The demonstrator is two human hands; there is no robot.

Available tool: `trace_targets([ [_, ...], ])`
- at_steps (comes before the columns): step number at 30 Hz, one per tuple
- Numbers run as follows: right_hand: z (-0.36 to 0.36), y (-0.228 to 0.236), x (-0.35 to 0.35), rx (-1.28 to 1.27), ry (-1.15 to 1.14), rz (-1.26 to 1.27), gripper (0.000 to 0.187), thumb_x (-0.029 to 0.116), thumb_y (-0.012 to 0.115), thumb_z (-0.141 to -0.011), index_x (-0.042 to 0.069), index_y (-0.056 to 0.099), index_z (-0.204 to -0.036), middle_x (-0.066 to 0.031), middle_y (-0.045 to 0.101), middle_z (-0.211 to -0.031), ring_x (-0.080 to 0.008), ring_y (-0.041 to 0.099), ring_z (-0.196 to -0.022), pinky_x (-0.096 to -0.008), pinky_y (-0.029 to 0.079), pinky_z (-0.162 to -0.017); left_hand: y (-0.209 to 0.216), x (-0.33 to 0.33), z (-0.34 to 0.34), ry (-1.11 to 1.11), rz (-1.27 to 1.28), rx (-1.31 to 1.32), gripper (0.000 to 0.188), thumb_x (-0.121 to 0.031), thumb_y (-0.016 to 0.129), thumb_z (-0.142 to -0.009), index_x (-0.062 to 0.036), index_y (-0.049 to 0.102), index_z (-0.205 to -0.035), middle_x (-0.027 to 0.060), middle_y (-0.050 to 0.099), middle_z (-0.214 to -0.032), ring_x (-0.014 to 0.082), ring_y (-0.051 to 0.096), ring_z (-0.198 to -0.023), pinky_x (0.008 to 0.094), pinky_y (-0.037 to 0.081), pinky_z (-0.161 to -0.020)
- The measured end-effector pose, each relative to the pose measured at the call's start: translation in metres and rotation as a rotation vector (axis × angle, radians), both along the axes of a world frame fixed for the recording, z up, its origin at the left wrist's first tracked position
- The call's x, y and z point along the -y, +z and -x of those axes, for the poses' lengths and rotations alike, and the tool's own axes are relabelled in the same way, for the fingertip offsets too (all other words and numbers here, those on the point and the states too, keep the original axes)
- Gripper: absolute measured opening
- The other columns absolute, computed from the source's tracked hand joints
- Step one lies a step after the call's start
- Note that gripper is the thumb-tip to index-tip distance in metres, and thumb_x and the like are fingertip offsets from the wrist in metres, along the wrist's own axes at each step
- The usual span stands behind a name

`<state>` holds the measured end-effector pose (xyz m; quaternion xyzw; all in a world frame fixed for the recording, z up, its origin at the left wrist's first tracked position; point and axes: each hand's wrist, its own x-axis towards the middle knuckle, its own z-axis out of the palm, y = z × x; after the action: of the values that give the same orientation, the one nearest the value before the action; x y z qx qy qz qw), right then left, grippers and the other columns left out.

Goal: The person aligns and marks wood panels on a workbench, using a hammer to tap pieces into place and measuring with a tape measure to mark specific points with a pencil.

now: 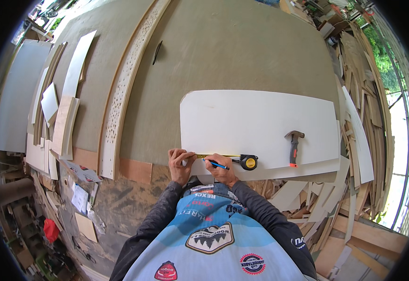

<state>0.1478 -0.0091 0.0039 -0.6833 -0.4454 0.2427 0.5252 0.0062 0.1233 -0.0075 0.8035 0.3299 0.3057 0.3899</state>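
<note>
A white panel [256, 122] lies flat on the workbench in front of me. Along its near edge stretches the yellow blade of a tape measure [249, 162], whose black and yellow case rests on the panel to the right. At the panel's left edge, my left hand [181, 165] pinches the end of the blade. My right hand [221, 168] is closed around a blue pencil [217, 164] close to the blade, between my left hand and the case. Farther right on the panel lies a claw hammer [294, 147] with a grey and orange handle, touched by neither hand.
Left of the panel, a long white board dotted with holes [120, 98] crosses the workbench [223, 51]. A small dark curved object [157, 52] lies beyond it. White and wooden offcuts [68, 122] are stacked at the far left. Scrap boards [361, 107] pile up on the right.
</note>
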Motion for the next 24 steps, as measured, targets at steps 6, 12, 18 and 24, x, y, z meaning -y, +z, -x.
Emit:
trace_targets([
  [6, -0.003, 0.031, 0.009, -0.418, -0.192, -0.001, 0.018, 0.015, 0.065, -0.094, 0.001, 0.071, -0.104, -0.0129, 0.069, -0.089, -0.0215, 0.067, -0.075, -0.0333, 0.051, -0.065, 0.003, -0.002, 0.001, -0.005, -0.010, 0.004, 0.015, -0.007, 0.081, -0.076, -0.0092, 0.076, -0.089, 0.0049, 0.065, -0.088, 0.0262, 0.054, -0.094, 0.0385, 0.047, -0.082],
  [12, -0.045, 0.076, 0.043, 0.728, -0.147, 0.129, 0.033, 0.024, 0.069, -0.091, 0.007, 0.068, -0.119, -0.0108, 0.064, -0.113, -0.0285, 0.058, -0.106, -0.0421, 0.043, -0.094, 0.006, -0.003, 0.003, -0.016, 0.000, -0.054, 0.013, -0.006, 0.081, -0.074, -0.0083, 0.075, -0.085, 0.0048, 0.063, -0.085, 0.0261, 0.053, -0.094, 0.0384, 0.047, -0.082],
  [18, -0.056, 0.035, 0.073, 0.812, -0.019, 0.175, 0.042, 0.026, 0.072, -0.088, 0.007, 0.064, -0.124, -0.0107, 0.059, -0.119, -0.0287, 0.055, -0.110, -0.0432, 0.041, -0.096, 0.022, 0.001, 0.003, -0.057, -0.042, -0.062, 0.012, -0.006, 0.081, -0.074, -0.0080, 0.074, -0.083, 0.0039, 0.061, -0.084, 0.0265, 0.053, -0.095, 0.0390, 0.047, -0.081],
  [24, -0.054, 0.013, 0.083, 0.871, -0.156, 0.101, 0.039, 0.013, 0.075, -0.084, 0.007, 0.064, -0.121, -0.0114, 0.060, -0.114, -0.0304, 0.055, -0.109, -0.0436, 0.044, -0.093, 0.044, 0.018, -0.012, 0.093, -0.015, -0.038, 0.040, -0.022, 0.080, -0.083, -0.0072, 0.066, -0.117, 0.0142, 0.054, -0.113, 0.0312, 0.051, -0.110, 0.0423, 0.045, -0.093],
])
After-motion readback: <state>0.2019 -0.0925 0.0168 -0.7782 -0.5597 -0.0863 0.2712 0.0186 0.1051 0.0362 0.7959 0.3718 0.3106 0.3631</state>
